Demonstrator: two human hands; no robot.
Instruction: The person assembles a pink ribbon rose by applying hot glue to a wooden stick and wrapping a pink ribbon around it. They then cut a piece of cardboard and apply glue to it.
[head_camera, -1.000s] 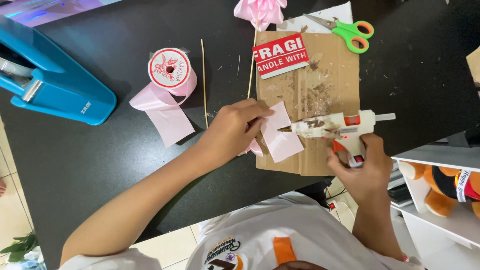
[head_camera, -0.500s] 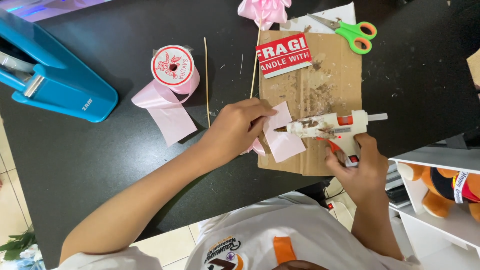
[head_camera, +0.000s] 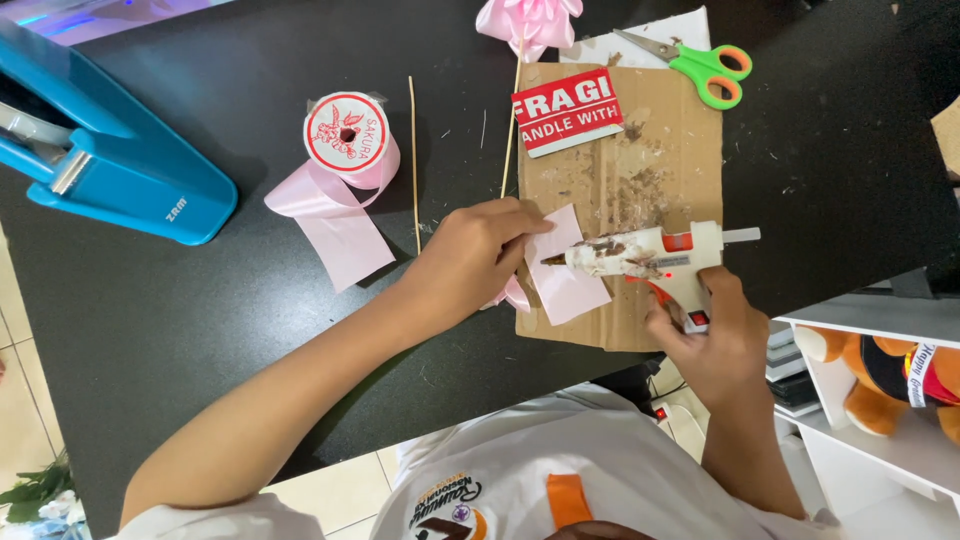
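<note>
My left hand (head_camera: 470, 255) presses a piece of pink ribbon (head_camera: 567, 285) flat on a brown cardboard sheet (head_camera: 650, 160), fingers at the ribbon's left edge. My right hand (head_camera: 712, 335) grips the handle of a white hot glue gun (head_camera: 650, 255). The gun lies level over the ribbon piece, its nozzle pointing left toward my left fingertips. A spool of pink ribbon (head_camera: 347, 135) with a loose tail (head_camera: 335, 225) stands on the black table to the left.
Green-handled scissors (head_camera: 695, 65) and a red-and-white sticker (head_camera: 567, 110) lie at the cardboard's far end. A pink ribbon flower (head_camera: 530, 18) on a thin stick (head_camera: 510, 130) sits behind; another stick (head_camera: 414, 165) is nearby. A large blue stapler (head_camera: 100, 165) is far left. White shelves (head_camera: 880, 400) stand right.
The glue gun has shifted slightly left and lower over the ribbon piece. My left hand stays on the ribbon.
</note>
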